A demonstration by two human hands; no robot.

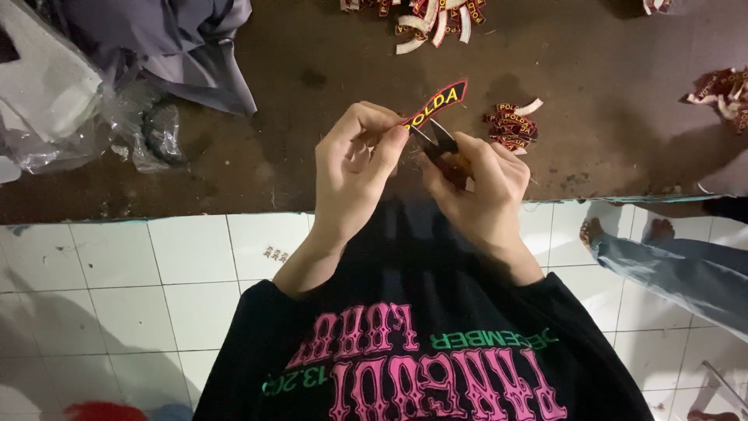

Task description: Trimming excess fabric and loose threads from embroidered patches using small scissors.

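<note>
Head view, left hand [354, 168] pinching patch [438, 102], right hand [477, 187] gripping snips [438, 139]

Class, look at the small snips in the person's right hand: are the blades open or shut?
Open: the snips in the right hand show two blades spread apart at the patch.

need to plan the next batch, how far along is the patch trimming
Looks done, as a guess: a small stack of arched patches lies beside the hands, though trimmed or not can't be told. In hand: the left hand pinches one red-edged patch while the right hand works small snips at its lower end. Possibly left: looser piles at the table's far edge and right side.
</note>
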